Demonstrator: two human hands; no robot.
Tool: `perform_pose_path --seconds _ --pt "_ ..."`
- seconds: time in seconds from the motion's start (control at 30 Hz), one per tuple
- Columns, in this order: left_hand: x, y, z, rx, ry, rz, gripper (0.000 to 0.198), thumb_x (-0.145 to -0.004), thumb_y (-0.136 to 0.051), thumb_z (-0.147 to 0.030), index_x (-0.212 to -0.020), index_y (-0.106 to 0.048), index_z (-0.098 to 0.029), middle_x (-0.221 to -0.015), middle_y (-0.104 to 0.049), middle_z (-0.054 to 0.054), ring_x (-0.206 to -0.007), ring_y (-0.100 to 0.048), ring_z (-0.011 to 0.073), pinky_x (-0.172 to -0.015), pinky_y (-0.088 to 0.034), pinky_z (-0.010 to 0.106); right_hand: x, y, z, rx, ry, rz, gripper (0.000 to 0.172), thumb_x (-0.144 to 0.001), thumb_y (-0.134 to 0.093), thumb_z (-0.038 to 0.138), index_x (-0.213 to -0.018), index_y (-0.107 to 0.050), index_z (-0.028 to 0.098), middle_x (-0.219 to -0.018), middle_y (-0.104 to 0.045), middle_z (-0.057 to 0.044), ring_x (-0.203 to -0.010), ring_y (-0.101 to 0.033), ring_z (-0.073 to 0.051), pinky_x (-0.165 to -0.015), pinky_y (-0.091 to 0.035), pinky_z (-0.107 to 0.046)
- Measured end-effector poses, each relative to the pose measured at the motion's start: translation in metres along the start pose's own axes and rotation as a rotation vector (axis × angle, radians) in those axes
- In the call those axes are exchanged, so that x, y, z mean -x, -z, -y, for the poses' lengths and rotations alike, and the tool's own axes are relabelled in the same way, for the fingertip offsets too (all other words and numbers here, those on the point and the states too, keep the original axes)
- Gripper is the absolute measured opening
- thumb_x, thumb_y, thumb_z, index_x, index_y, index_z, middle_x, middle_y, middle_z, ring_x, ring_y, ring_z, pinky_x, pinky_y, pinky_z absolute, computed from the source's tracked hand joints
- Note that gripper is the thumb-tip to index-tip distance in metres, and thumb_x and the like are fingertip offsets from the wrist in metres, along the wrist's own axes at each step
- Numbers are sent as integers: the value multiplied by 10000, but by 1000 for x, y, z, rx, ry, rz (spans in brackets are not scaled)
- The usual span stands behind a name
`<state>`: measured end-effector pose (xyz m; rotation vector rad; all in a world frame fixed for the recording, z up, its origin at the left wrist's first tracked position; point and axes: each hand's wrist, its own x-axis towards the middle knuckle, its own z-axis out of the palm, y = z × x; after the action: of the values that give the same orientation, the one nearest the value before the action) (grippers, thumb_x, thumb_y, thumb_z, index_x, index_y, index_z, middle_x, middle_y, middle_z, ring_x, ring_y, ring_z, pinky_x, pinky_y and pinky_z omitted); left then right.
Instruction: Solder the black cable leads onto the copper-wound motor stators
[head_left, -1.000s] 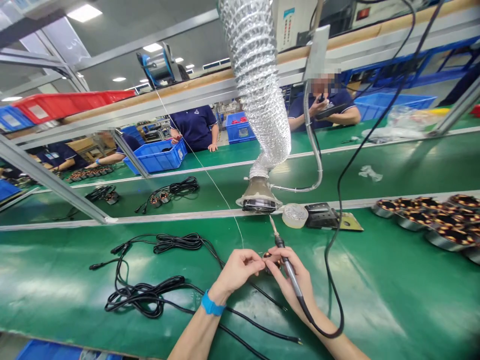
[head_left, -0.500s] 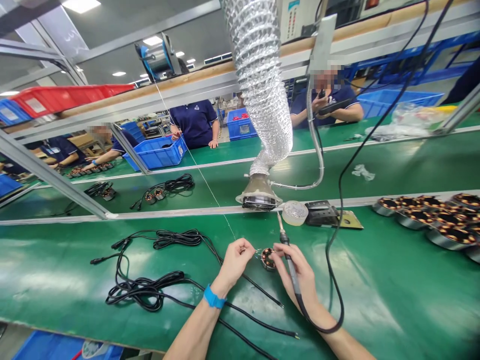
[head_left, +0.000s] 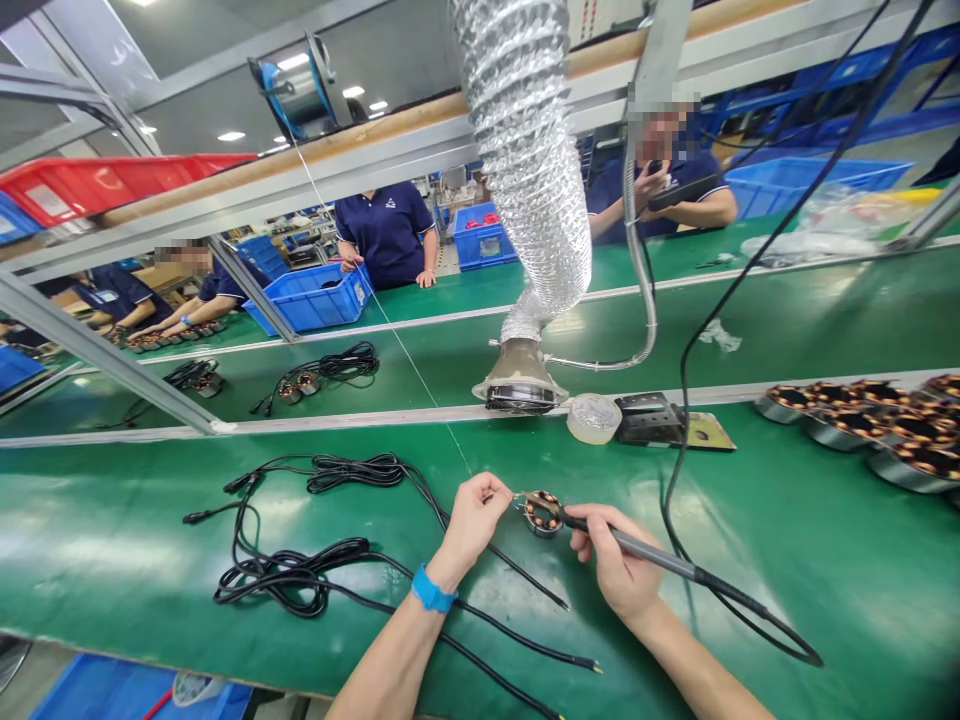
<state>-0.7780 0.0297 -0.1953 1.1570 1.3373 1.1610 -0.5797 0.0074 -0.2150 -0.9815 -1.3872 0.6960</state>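
My right hand (head_left: 628,572) is closed around the grey handle of a soldering iron (head_left: 656,555), now lying nearly level. The iron's tip points left across a small motor stator (head_left: 544,527) with copper windings, at the thin leads on its left side. Whether the tip touches them I cannot tell. Fingertips pinched, my left hand (head_left: 472,515) holds the end of a thin solder wire (head_left: 409,345) just left of the stator. That wire runs up to a reel (head_left: 300,95) on the shelf. A blue band (head_left: 433,590) circles my left wrist.
Black cables (head_left: 300,580) lie coiled on the left of the green bench, their stripped ends under and near my left arm. A fume duct (head_left: 521,370) hangs ahead, beside a round clear tub (head_left: 593,418) and an iron stand (head_left: 651,420). Larger stators (head_left: 911,460) fill the right.
My right hand has moved slightly right and swung the soldering iron from upright to nearly level, bringing its tip over the stator. My left hand stays almost in place.
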Motion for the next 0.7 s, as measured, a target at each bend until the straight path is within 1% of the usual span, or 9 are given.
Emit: perform_pose_path --seconds 0.27,0.4,0.57,0.7 --pt "-1 0 -3 9 -12 -14 170 -726 -669 -332 -686 -633 -171 -652 -598 -4 -647 -499 138 -659 -379 261 -8 -3 16 29 80 60 258 -1012 -554 312 -901 -774 235 -521 -659 51 -381 -609 -124 -400 -495 -230" --pt "0 0 -4 12 -14 -7 179 -724 -670 -338 -685 -630 -169 -649 -599 -5 -649 -502 139 -665 -378 264 -7 -2 13 35 94 56 250 -1009 -557 302 -904 -775 239 -516 -656 56 -377 -605 -123 -404 -494 -230" --pt "0 0 -2 21 -16 11 162 -725 -658 -321 -696 -630 -164 -647 -600 -7 -642 -500 138 -667 -376 267 -3 0 5 6 26 9 246 -1013 -555 319 -943 -781 252 -559 -676 50 -387 -602 -123 -402 -497 -234" --pt "-1 1 -1 22 -21 11 160 -735 -667 -315 -694 -629 -165 -651 -606 -5 -645 -512 139 -668 -383 268 -4 1 10 16 58 62 249 -1013 -554 319 -930 -777 248 -536 -662 55 -382 -599 -117 -409 -491 -226"
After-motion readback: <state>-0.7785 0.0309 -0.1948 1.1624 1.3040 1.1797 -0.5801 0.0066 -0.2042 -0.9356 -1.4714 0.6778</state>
